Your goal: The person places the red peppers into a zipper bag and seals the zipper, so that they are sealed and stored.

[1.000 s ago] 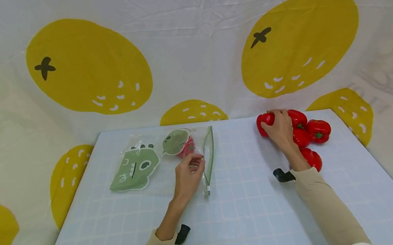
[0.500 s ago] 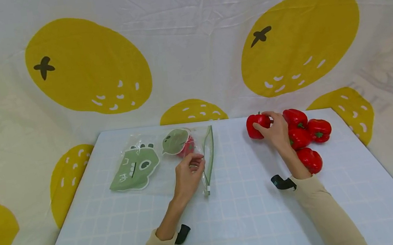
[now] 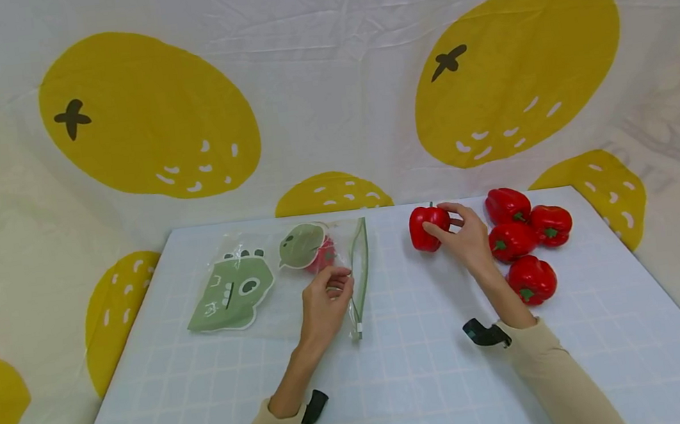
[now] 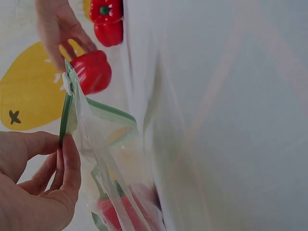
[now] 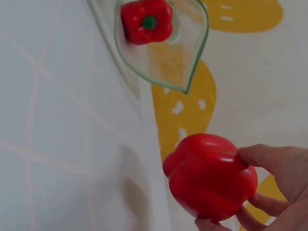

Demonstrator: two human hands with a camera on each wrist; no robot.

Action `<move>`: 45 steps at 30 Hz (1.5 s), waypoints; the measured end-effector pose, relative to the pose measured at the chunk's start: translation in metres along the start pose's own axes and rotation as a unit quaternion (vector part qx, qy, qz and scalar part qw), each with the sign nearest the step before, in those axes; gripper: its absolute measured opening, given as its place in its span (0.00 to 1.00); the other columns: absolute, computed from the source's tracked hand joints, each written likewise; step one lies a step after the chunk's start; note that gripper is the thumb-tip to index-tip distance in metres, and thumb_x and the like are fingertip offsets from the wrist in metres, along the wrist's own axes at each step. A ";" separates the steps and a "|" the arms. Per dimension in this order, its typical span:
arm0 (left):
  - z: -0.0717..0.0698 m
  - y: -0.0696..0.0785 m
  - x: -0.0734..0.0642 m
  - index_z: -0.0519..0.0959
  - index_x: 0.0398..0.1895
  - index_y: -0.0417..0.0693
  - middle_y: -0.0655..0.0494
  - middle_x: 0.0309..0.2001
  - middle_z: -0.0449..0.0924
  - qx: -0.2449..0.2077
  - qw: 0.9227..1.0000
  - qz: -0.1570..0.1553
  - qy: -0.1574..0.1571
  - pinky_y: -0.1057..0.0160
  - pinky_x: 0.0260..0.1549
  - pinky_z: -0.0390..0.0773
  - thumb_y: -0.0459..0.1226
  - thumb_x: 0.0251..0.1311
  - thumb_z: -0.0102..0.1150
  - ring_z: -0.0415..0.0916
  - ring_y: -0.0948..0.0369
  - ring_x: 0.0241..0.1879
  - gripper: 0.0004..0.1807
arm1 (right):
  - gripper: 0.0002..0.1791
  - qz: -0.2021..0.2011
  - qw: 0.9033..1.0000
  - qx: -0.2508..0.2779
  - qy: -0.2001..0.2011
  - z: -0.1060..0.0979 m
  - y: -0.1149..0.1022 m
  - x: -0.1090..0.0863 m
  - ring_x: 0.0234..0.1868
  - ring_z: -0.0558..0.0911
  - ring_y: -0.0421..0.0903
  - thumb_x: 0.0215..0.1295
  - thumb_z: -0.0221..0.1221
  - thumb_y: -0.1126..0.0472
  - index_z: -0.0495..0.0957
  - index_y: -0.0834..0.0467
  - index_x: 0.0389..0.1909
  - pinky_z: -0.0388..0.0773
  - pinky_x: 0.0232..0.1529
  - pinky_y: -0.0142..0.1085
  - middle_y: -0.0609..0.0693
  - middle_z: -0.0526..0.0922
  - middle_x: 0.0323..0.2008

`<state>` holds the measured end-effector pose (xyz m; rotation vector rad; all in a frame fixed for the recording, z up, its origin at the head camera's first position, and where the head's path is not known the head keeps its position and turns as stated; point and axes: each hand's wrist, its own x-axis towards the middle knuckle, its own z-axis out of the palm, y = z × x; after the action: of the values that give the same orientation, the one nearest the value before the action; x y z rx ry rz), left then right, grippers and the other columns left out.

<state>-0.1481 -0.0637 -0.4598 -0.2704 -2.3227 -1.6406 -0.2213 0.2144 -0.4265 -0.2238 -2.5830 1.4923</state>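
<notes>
My left hand [image 3: 325, 304] pinches the green-edged rim of a clear zip bag [image 3: 290, 301] between thumb and fingers. The left wrist view shows the bag's mouth [image 4: 110, 111] spread apart, and a red bell pepper [image 4: 122, 211] lies inside. In my right hand [image 3: 465, 236] is another red bell pepper [image 3: 422, 229], gripped by thumb and fingers with its stem up in the head view. That held pepper [image 5: 211, 178] is to the right of the bag, apart from it. From the right wrist, the pepper in the bag [image 5: 147, 21] shows through the opening.
Several more red bell peppers [image 3: 512, 241] lie grouped on the table's right side, beside my right forearm. A green cartoon dinosaur [image 3: 232, 293] is printed on the bag. The table [image 3: 423, 384] has a pale grid cloth, and a fruit-patterned sheet [image 3: 334, 101] hangs behind it.
My right hand has lifted the bell pepper out of the group and carried it left toward the bag. My left hand has stayed at the bag's rim.
</notes>
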 end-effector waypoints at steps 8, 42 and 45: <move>-0.001 -0.001 0.000 0.84 0.41 0.38 0.49 0.36 0.85 0.004 1.000 0.001 0.005 0.63 0.37 0.86 0.27 0.63 0.66 0.83 0.55 0.35 0.05 | 0.36 0.002 0.999 0.023 -0.026 0.013 -0.004 -0.015 0.69 0.68 0.59 0.63 0.71 0.53 0.70 0.55 0.70 0.78 0.60 0.55 0.58 0.68 0.71; -0.002 0.001 0.000 0.84 0.43 0.39 0.49 0.38 0.85 0.005 1.000 0.005 0.006 0.60 0.39 0.87 0.28 0.64 0.66 0.83 0.55 0.35 0.06 | 0.32 0.006 0.989 0.107 -0.102 0.078 -0.019 -0.032 0.63 0.74 0.56 0.65 0.69 0.49 0.72 0.52 0.67 0.82 0.56 0.51 0.52 0.74 0.66; -0.002 0.001 0.000 0.83 0.43 0.38 0.49 0.38 0.85 0.005 1.000 0.006 0.004 0.60 0.39 0.87 0.28 0.64 0.66 0.83 0.55 0.35 0.06 | 0.31 0.002 0.987 0.117 -0.107 0.083 -0.018 -0.032 0.62 0.76 0.56 0.66 0.68 0.49 0.73 0.53 0.66 0.82 0.56 0.50 0.53 0.74 0.65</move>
<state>-0.1471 -0.0650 -0.4581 -0.2745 -2.3184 -1.6206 -0.2079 0.1287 -0.4532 -0.0422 -2.5285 1.8975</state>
